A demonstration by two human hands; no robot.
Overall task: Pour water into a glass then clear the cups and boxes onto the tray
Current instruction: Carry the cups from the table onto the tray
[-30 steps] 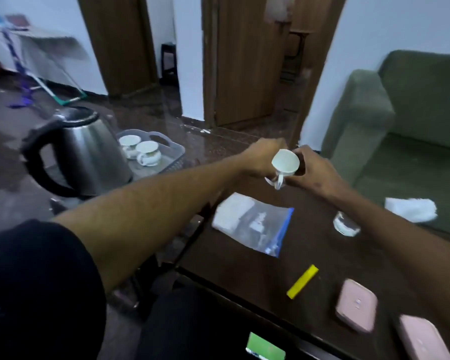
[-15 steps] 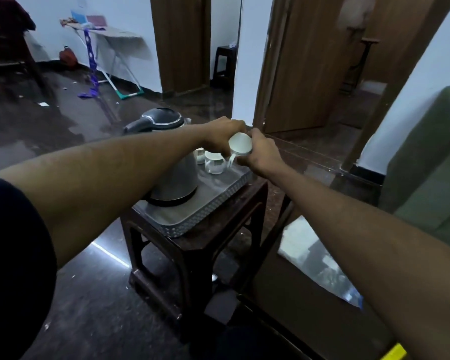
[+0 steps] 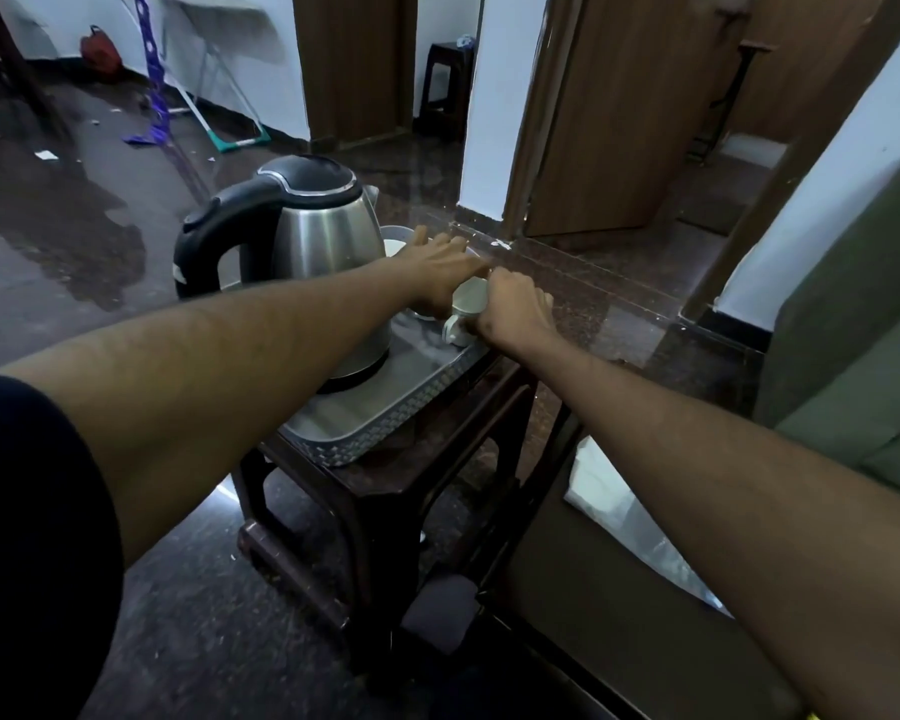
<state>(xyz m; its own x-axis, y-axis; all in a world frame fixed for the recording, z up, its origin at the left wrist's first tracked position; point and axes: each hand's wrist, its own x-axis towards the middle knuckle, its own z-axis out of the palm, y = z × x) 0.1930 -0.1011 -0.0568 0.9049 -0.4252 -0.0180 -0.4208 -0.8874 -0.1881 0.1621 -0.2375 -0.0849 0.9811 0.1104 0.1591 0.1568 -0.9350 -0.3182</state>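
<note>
Lowered since half a second ago: the white cup [image 3: 470,304], then held above the tray rim, now at tray level with the right hand around it; the left hand has spread out flat

Kettle [image 3: 302,252]: steel body, black lid and handle, standing on the tray's left part; no brand mark legible

Tray [image 3: 375,433]: silver, patterned wall, on a dark wooden stool [image 3: 385,491]; it serves as the collecting place for the cups

Left hand [image 3: 437,267]: fingers spread and extended over the far cups, palm down, gripping nothing; probably steadying or making room, though contact with them cannot be told

Other cup [image 3: 393,247]: white, only a sliver showing behind the kettle and under the left hand

Right hand [image 3: 510,309]: closed over the white cup from its right, handle pointing toward the viewer; the cup sits at the tray's right edge, apparently being set down, release not yet made

Boxes: not in view

Writing: none readable anywhere
</note>
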